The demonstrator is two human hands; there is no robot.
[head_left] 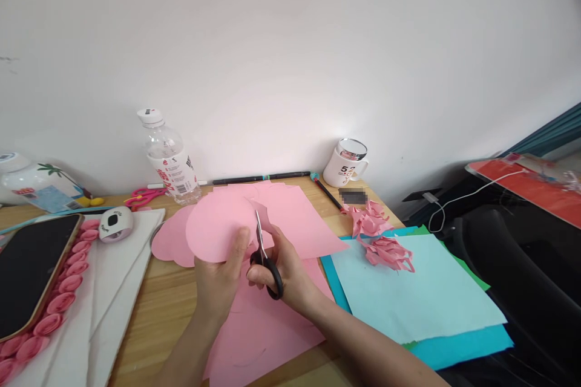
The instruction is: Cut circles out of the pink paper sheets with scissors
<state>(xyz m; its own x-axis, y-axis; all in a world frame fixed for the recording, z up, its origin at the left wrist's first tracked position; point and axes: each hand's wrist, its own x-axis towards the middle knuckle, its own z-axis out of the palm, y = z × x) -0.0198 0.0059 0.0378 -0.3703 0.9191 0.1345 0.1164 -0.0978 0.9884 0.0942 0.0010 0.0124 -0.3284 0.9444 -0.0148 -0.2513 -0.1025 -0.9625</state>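
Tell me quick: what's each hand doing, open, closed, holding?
Left hand: closed, holding the pink disc, thumb on top.
Right hand: closed, holding the scissors, blades at the disc's edge.

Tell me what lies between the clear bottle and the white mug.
In the head view, black pen-like items lie between the bottle and the mug, with pink sheets just in front.
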